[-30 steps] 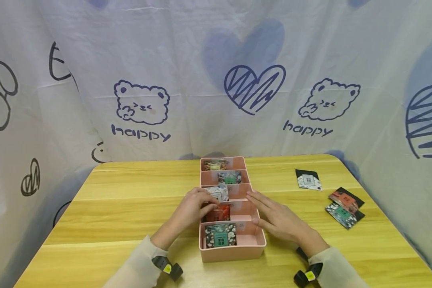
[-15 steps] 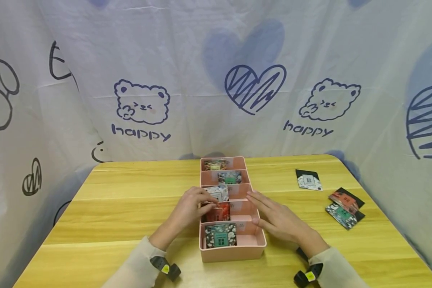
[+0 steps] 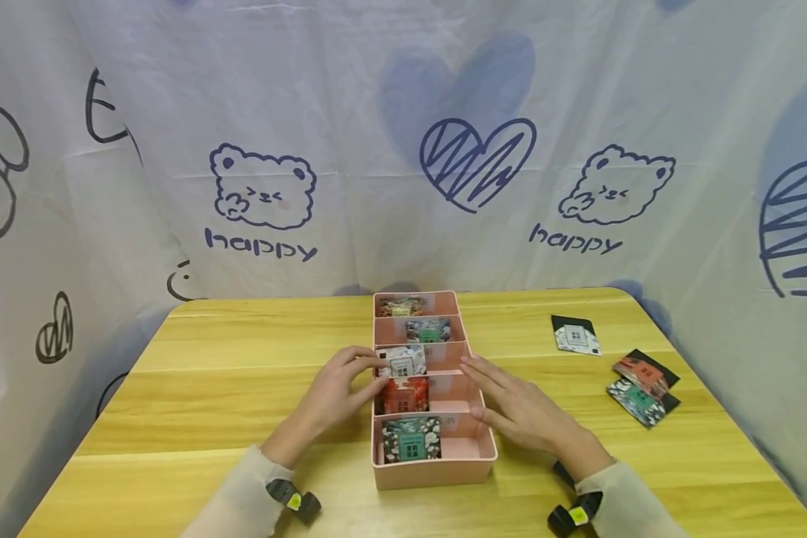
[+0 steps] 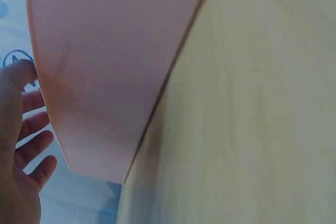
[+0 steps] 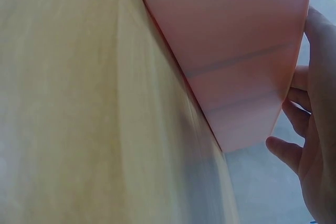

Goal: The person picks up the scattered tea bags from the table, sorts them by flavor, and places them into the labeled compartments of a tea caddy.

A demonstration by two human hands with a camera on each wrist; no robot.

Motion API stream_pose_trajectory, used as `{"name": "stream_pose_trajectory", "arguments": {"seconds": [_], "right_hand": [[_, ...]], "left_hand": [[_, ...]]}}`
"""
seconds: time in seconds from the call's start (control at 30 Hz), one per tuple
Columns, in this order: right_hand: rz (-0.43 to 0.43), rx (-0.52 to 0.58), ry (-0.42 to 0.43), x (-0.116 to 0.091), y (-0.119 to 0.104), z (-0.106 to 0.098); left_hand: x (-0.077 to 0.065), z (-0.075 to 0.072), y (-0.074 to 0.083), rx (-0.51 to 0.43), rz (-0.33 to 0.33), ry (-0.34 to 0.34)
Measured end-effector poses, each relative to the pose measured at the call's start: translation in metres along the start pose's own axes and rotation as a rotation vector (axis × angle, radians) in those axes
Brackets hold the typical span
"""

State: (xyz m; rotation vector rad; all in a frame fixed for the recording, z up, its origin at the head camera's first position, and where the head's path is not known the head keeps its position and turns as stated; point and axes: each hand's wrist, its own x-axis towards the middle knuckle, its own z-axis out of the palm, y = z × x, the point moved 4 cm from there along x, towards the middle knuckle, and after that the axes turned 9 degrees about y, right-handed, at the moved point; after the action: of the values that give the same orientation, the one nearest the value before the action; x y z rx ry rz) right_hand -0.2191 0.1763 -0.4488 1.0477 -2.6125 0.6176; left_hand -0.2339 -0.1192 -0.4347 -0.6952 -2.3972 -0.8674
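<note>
A long pink divided box (image 3: 433, 475) stands on the table, with small tea-bag-like packets in its compartments. Nearest the front is a dark floral packet with a green label (image 3: 412, 439); behind it come a red packet (image 3: 403, 394) and a white packet (image 3: 403, 362). My left hand (image 3: 329, 396) is at the box's left rim, fingertips beside the red and white packets, holding nothing. Along the right rim, my right hand (image 3: 527, 409) rests with its fingers extended. Both wrist views show loosely spread fingers at the rim of the pink side wall (image 4: 110, 77).
Two more packets lie in the far compartments, one green-labelled (image 3: 428, 330) and one yellowish (image 3: 402, 306). On the table's right side are a black-and-white packet (image 3: 576, 336), a red-and-black packet (image 3: 645, 373) and a green-labelled packet (image 3: 639, 402) overlapping it. A printed curtain (image 3: 370, 217) hangs behind.
My left hand has let go of the red packet and drawn back left to the rim, so the red and white packets show more fully. The right hand stays in place.
</note>
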Motion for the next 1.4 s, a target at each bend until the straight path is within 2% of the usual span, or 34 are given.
{"name": "stream_pose_trajectory", "arguments": {"seconds": [0.23,0.53,0.8,1.07,1.4], "right_hand": [[-0.003,-0.001,0.002,0.000,0.001,0.001],[0.004,-0.001,-0.008,0.002,-0.001,-0.001],[-0.032,0.019,0.001,0.004,-0.003,-0.004],[0.029,0.043,0.055,-0.005,0.004,-0.018],[0.182,0.083,0.043,-0.035,0.019,-0.026]], "left_hand": [[-0.005,-0.002,-0.012,0.043,0.002,-0.068],[-0.006,-0.004,-0.015,0.083,0.049,-0.168],[-0.008,-0.005,-0.016,0.101,0.015,-0.229],[-0.009,-0.005,-0.013,0.128,0.019,-0.242],[-0.009,-0.004,-0.012,0.146,0.020,-0.264]]}}
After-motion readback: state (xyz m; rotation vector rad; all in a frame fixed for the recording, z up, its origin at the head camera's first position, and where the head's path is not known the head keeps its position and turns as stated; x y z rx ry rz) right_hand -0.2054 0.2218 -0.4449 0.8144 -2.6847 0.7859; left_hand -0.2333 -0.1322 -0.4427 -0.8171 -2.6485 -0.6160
